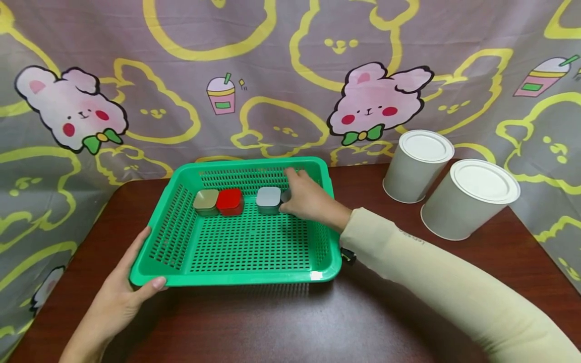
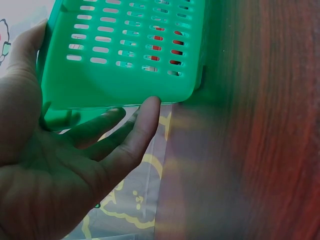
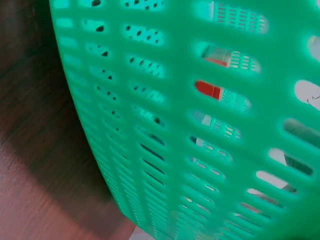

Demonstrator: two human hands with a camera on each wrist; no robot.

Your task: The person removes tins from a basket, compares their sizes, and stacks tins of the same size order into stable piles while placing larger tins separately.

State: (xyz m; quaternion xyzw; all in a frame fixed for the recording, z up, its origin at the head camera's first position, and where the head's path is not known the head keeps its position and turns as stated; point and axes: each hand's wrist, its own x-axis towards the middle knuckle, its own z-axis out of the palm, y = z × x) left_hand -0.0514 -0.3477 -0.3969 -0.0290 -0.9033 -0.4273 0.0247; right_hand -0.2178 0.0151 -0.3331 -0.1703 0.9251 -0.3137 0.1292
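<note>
A green perforated basket (image 1: 254, 278) sits over the brown table. My left hand (image 1: 119, 295) grips its front left corner, thumb over the rim and the other fingers against the outside wall (image 2: 115, 87). Inside, toward the back, stand small squarish containers: one with a tan lid (image 1: 207, 199), a red one (image 1: 230, 199) beside it, and one with a pale grey lid (image 1: 269, 197) farther right. My right hand (image 1: 308, 198) reaches over the right rim and pinches a dark grey container (image 1: 285, 195), mostly hidden by the fingers. In the right wrist view the basket wall (image 3: 175, 100) blocks the hand.
Two large white lidded cans (image 1: 419, 166) stand at the back right of the table, the nearer can (image 1: 469, 199) partly in front of the other. A patterned cloth (image 1: 281, 75) hangs behind the table. Below my right sleeve a small black object (image 1: 348, 256) shows beside the basket.
</note>
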